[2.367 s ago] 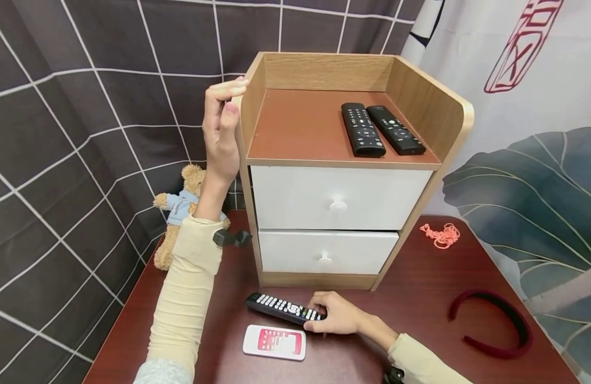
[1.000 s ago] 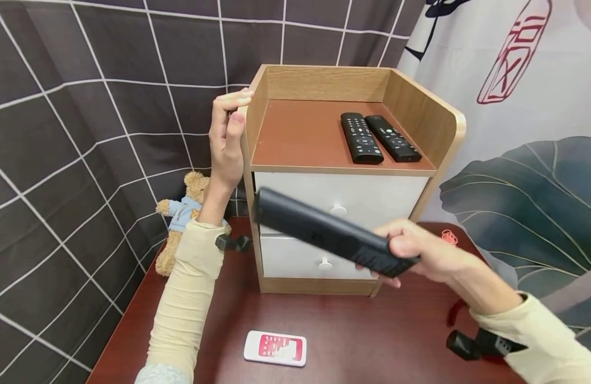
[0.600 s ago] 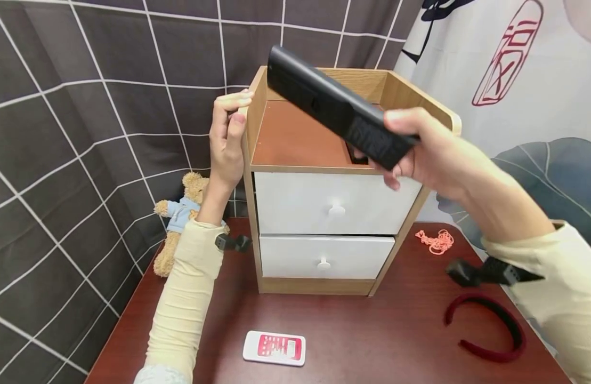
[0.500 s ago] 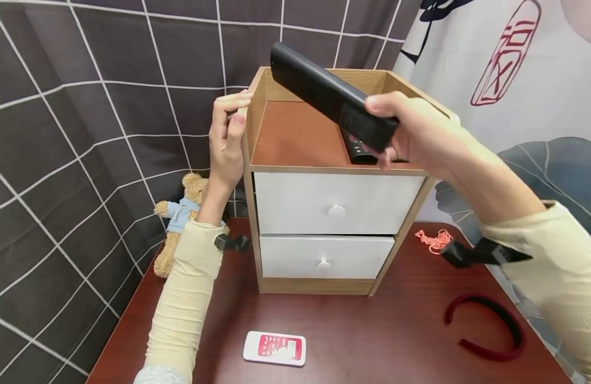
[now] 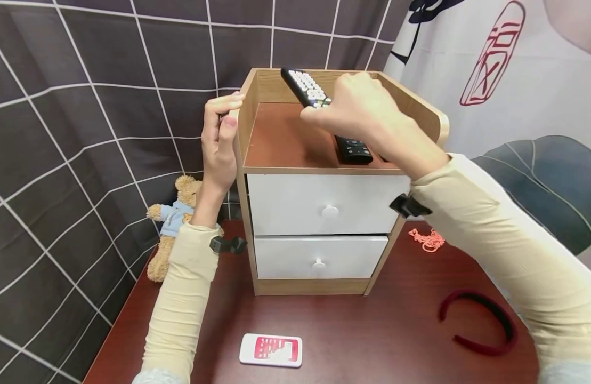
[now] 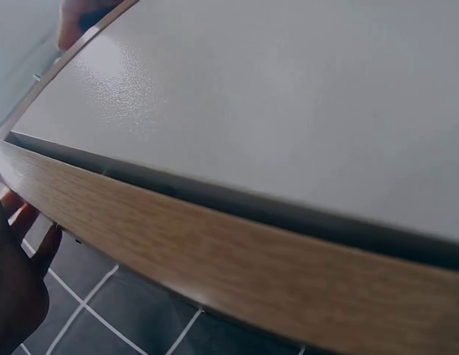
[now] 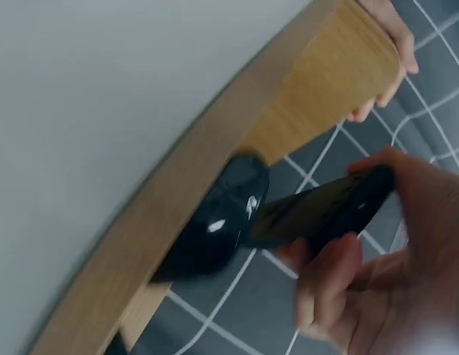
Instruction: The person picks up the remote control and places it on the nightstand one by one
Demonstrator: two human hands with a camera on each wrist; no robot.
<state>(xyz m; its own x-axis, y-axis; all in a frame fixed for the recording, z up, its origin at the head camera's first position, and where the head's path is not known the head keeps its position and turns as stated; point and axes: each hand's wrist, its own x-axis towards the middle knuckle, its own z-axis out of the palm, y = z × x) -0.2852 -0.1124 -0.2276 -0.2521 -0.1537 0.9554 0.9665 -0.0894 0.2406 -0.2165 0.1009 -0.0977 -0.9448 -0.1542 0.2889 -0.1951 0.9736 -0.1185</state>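
Note:
Above the cabinet's brown top shelf [image 5: 281, 133], my right hand [image 5: 359, 109] grips a black remote [image 5: 302, 85], its white buttons facing up in the head view. In the right wrist view, that remote [image 7: 318, 207] is pinched between the thumb and fingers of my right hand [image 7: 385, 274], close to another remote [image 7: 215, 222] on the shelf. That shelf remote [image 5: 353, 151] shows partly beneath my right hand; most of the one beside it is hidden. My left hand [image 5: 219, 144] rests on the cabinet's left side panel, thumb at its front edge; its fingers [image 6: 26, 222] touch the panel's outer side.
Two white drawers [image 5: 285, 202] with round knobs sit below the shelf, both closed. On the dark red table [image 5: 362, 341] lie a white phone-like object [image 5: 271, 350], a dark red headband [image 5: 484, 349] and coral string [image 5: 428, 241]. A teddy bear [image 5: 172, 224] leans at the back left.
My right hand has lifted the remote off the table and moved it over the shelf, then turned it from underside to button side. The left hand still holds the side panel.

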